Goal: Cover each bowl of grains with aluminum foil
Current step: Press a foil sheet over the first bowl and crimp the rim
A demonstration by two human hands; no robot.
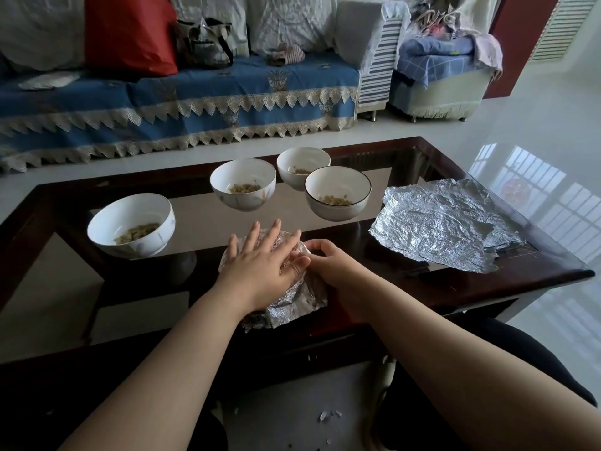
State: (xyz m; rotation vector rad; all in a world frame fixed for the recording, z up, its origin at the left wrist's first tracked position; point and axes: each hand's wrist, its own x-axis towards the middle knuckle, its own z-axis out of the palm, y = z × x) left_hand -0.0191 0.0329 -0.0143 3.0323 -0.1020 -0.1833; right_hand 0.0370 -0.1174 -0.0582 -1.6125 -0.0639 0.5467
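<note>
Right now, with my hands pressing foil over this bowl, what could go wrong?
The left hand presses flat on the foil-covered bowl, so the thin foil may tear. The bowl sits near the glass table edge, so a hard push might slide it off. The loose foil sheets lie unweighted near the corner and could slip.

just the one head cam on you, angled forward and down, close over your hands [260,265], glass table [455,288] below, sofa [195,92] beyond
</note>
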